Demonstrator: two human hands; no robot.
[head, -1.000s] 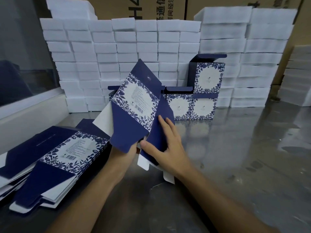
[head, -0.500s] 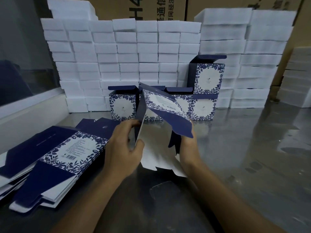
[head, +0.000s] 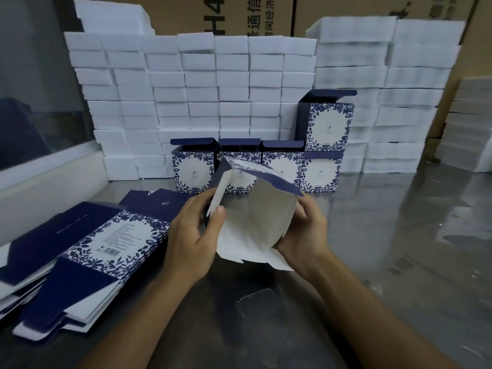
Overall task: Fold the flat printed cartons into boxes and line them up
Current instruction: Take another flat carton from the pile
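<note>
Holding one half-opened carton [head: 253, 222] just above a shiny grey table [head: 399, 249], two bare forearms reach in from the bottom edge. The carton's white inside faces the camera; a navy flap with a blue leaf print juts out along its top edge.

The left hand [head: 191, 235] grips the carton's left edge, thumb on the white inner face, fingers curled behind it. The right hand [head: 303, 235] grips the right side, fingers wrapped around the panel's edge and the palm under the lower corner. Both wrists are bent inward toward each other.

Behind the carton stand five folded boxes [head: 282, 169], navy with white fronts framed in blue leaves. Four sit in a row on the table, touching side by side, lids open. The fifth is stacked on the rightmost one, its lid also open. The held carton partly covers the second box in the row.

On the left of the table lies one fanned pile of flat cartons [head: 87, 251], printed side up, a barcode showing on the top one. The number in the pile cannot be counted.

White foam blocks [head: 213, 89] are stacked in many columns along the back, rising well above the boxes. More stacks stand at the far right. Brown shipping boxes [head: 239, 14] with printed characters show above the foam.
</note>
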